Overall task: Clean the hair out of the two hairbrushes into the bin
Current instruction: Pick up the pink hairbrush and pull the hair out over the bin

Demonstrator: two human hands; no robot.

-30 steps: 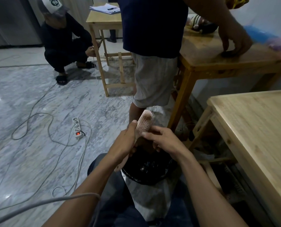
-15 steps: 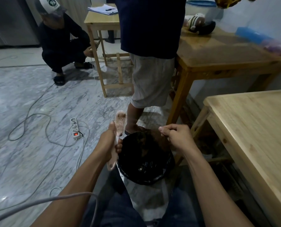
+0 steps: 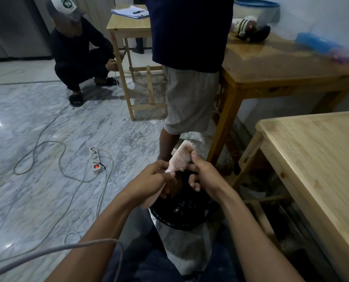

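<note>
Pink hairbrush [image 3: 180,157] gripped at handle by left hand [image 3: 153,180], bristles turned twd right hand [image 3: 203,174], whose fingertips are pressed on the bristle pad. Both held just above black-lined bin [image 3: 181,218]. Power strip [image 3: 95,159] w/ red switch seen on marble floor [image 3: 37,180] at left.

Low in the middle, between the knees: bin [image 3: 181,220], mouth open upward. Directly above its far rim: hairbrush [image 3: 181,157], tilted, head up and away, handle down toward the bin. Left hand [image 3: 151,182] around the handle, left of the bin's mouth; right hand [image 3: 205,176] against the bristle side, to the right. Behind the brush: standing person [image 3: 189,78], beside the far table [image 3: 281,64]. On that table: helmet [image 3: 249,29], tub [image 3: 257,11] behind it. Near right: second table [image 3: 322,159]. Left on the floor [image 3: 37,119]: power strip [image 3: 95,159] amid cables. Far left: crouching person [image 3: 78,55], next to a small table [image 3: 128,23] with papers [image 3: 128,12] on top.
</note>
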